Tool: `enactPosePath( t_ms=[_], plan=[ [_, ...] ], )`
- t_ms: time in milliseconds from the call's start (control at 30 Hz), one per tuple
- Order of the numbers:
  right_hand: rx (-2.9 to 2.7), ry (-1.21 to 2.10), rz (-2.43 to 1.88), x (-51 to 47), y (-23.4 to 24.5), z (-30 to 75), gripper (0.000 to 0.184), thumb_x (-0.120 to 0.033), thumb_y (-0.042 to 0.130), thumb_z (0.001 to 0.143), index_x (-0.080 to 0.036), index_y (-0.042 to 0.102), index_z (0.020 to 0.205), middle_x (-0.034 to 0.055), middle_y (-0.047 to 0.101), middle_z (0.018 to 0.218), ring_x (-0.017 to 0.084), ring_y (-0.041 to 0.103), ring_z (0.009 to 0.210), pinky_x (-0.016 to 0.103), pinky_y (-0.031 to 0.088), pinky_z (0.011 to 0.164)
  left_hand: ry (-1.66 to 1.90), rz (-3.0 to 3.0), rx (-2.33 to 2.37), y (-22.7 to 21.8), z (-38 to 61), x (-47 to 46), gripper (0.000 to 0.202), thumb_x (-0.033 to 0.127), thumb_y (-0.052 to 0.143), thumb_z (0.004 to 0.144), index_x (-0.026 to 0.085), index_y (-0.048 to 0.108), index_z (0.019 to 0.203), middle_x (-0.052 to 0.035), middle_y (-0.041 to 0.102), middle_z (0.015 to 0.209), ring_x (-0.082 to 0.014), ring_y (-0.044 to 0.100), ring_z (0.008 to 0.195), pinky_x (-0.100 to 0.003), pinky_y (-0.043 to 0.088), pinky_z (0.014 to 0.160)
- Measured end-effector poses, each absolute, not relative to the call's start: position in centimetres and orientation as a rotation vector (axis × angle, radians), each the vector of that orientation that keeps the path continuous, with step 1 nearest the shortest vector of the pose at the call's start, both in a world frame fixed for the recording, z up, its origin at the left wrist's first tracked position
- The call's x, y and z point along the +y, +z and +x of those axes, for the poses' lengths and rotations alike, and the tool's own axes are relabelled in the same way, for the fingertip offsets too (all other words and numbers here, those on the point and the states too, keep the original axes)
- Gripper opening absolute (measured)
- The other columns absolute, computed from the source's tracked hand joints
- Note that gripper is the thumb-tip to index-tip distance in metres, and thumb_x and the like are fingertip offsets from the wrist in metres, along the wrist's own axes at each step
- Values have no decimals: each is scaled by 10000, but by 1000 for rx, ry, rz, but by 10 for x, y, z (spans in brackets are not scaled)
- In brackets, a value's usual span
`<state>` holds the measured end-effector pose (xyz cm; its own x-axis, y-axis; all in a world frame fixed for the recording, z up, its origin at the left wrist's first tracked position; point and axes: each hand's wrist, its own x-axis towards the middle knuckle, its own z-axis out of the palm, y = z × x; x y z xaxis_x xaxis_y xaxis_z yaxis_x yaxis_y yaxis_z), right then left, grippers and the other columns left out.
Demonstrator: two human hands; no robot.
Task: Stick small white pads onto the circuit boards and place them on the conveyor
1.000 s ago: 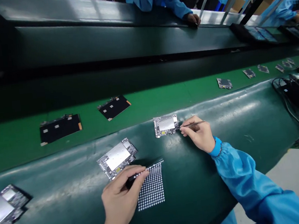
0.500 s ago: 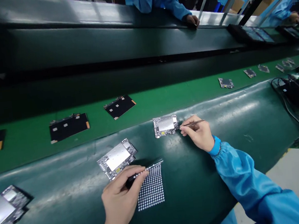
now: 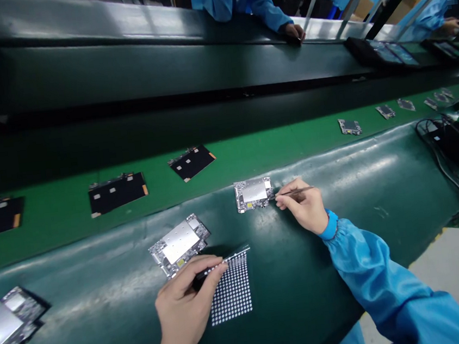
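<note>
My right fingers [image 3: 292, 204] pinch a slim dark tool [image 3: 303, 189] at a silver-shielded circuit board [image 3: 254, 192]; my left fingers [image 3: 214, 281] grip a white-dotted sheet [image 3: 234, 292]. This edge work likely wants steadiness.

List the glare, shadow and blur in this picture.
Head view: glare streaks the dark green mat to the right of the right hand; head view: deep shadow swallows the upper left edge; head view: the far circuit boards look soft.

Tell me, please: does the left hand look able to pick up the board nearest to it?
Probably not now: the board lies close to the left hand, but that hand's grip is taken by the dotted sheet.
</note>
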<state>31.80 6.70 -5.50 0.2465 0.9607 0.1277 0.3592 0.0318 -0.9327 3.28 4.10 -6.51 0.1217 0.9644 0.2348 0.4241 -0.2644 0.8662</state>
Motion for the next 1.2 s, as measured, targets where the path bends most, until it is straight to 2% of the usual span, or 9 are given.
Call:
enactPosePath(
  t_ms=[133,233,300,433,633,800,900,1033,1200],
  plan=[
    [-1494,592,-1424,65,-40,323,96,-233,642,907,-196,661,820,56,715,844,194,707,779,342,589,722,1107,1769,1353,-64,33,40,87,315,768,835,235,771,803,10,780,780,-157,745,689,-229,605,683],
    [-1846,429,-1350,68,-30,318,218,-187,447,985,-201,664,975,81,701,966,224,674,932,397,553,835,1116,1775,1346,-62,33,40,61,293,771,831,238,775,804,13,785,782,-157,749,691,-230,608,678],
    [-2104,308,-1468,74,-30,312,279,-250,432,1005,-201,676,1131,93,669,1003,222,651,861,360,539,734,1120,1771,1323,-60,35,41,44,274,771,828,239,775,804,14,787,782,-157,751,693,-226,609,665],
    [-2452,124,-1738,100,-35,317,542,-528,621,923,-257,593,1392,91,624,1042,215,622,760,292,444,559,1150,1737,1298,-57,39,41,30,226,768,823,232,771,794,16,784,768,-152,749,680,-223,608,656],
    [-2361,-194,-1880,154,-25,350,414,-444,601,952,-238,682,1301,114,633,1070,249,649,797,307,431,563,1173,1638,1234,-55,44,38,58,164,771,809,213,767,780,2,783,750,-152,742,673,-238,603,662],
    [-2545,369,-1235,144,-27,265,425,-435,676,916,-261,661,1303,72,671,1232,224,683,990,309,546,770,1166,1586,1173,-53,45,35,56,152,780,805,203,775,782,-18,781,744,-161,740,672,-258,606,660],
    [-2680,532,-980,128,-38,213,602,-461,764,836,-259,594,1377,73,581,1451,235,704,982,328,571,722,1157,1591,1103,-51,44,30,50,165,791,804,208,780,781,-27,785,741,-178,745,678,-285,618,672],
    [-2715,425,-1041,126,-47,220,546,-409,737,858,-235,605,1359,89,589,1451,265,716,991,330,569,652,1156,1588,1097,-50,42,28,53,163,788,806,212,782,787,-32,784,746,-182,743,678,-290,616,669],
    [-2574,438,-1234,112,-36,283,518,-373,740,859,-240,616,1344,103,611,1415,289,695,1087,349,595,725,1175,1560,1193,-52,42,32,64,150,767,807,210,772,785,-22,778,749,-170,737,673,-266,601,659]
  ],
)
